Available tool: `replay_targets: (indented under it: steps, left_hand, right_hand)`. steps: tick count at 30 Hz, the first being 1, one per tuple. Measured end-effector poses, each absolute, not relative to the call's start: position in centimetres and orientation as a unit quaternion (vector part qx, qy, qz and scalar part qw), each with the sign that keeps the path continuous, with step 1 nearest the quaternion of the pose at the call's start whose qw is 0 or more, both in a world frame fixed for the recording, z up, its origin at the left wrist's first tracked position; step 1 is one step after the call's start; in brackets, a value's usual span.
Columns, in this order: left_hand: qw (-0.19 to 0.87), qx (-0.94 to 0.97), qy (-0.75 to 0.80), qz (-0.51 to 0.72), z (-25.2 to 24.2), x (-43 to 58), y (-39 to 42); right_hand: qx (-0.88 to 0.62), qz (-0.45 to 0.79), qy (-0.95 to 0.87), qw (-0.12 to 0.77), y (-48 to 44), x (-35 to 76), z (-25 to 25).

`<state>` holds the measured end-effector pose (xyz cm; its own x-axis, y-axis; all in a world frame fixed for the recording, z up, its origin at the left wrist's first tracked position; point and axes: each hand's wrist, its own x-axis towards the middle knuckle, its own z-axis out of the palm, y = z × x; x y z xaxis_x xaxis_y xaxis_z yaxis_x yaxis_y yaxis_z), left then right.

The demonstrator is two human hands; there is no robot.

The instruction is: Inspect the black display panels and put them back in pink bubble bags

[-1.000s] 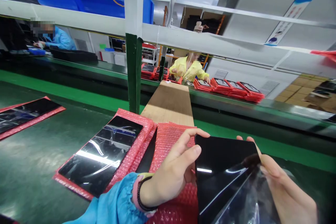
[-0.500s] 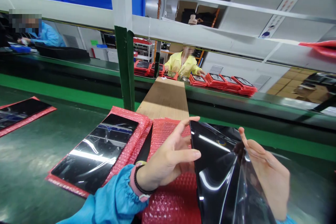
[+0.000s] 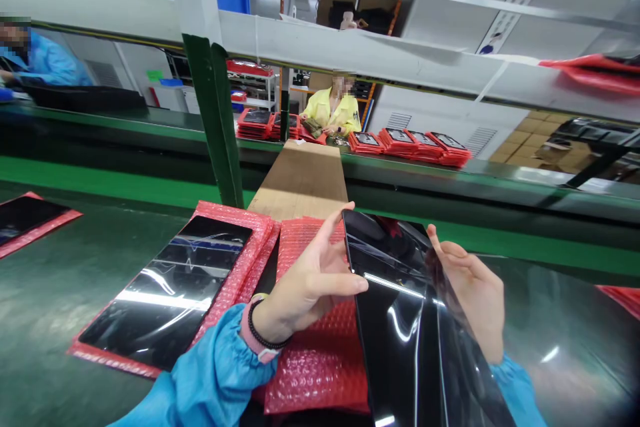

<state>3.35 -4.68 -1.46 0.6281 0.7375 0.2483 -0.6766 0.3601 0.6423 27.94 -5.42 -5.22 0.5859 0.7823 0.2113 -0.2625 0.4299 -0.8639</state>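
Fingers of two hands, left hand (image 3: 305, 287) and right hand (image 3: 473, 297), apparently grip one black panel (image 3: 400, 320).

both hands (image 3: 310, 283) (image 3: 473, 290) raised, fingers spread, palms facing inward

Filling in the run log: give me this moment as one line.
left hand: holds black panel edge | right hand: behind panel film | under: red bubble wrap

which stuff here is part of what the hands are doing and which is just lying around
In use:
left hand
right hand
black panel
red bubble wrap

Lying about:
wrapped panel
wooden board
red stacks
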Motion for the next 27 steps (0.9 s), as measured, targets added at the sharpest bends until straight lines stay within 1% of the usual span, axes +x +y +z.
replay_targets:
  steps: [5, 11, 14, 17, 19, 21, 23, 25, 27]
  left_hand:
    - [0.830, 0.344, 0.091, 0.429, -1.4, 3.5, -4.5]
    - [0.803, 0.323, 0.141, 0.480, -1.8, 4.3, -4.0]
    - [0.798, 0.320, 0.142, 0.491, -2.0, 4.5, -3.7]
    - [0.812, 0.324, 0.127, 0.468, -1.8, 4.4, -3.5]
    - [0.802, 0.328, 0.137, 0.479, -1.8, 3.7, -3.4]
    - [0.763, 0.323, 0.190, 0.527, -2.4, 2.3, -3.2]
    - [0.691, 0.341, 0.285, 0.571, -3.6, 0.3, -3.1]
    - [0.613, 0.395, 0.384, 0.567, -5.3, -1.9, -3.1]
    - [0.597, 0.413, 0.447, 0.523, -6.9, -3.9, -3.3]
  right_hand:
    - [-0.448, 0.346, -0.303, 0.767, -5.1, 27.5, -5.0]
    - [-0.498, 0.320, -0.299, 0.748, -5.6, 25.8, -3.8]
    - [-0.497, 0.317, -0.332, 0.737, -6.0, 24.8, -2.9]
    - [-0.503, 0.350, -0.363, 0.702, -6.0, 24.3, -2.6]
    - [-0.527, 0.375, -0.369, 0.668, -5.2, 24.2, -3.0]
    - [-0.539, 0.391, -0.381, 0.641, -3.8, 24.1, -4.0]
    - [-0.536, 0.407, -0.401, 0.622, -1.9, 24.0, -5.4]
    - [-0.535, 0.420, -0.422, 0.599, 0.2, 23.6, -7.0]
    - [-0.533, 0.424, -0.449, 0.578, 1.9, 22.9, -8.4]
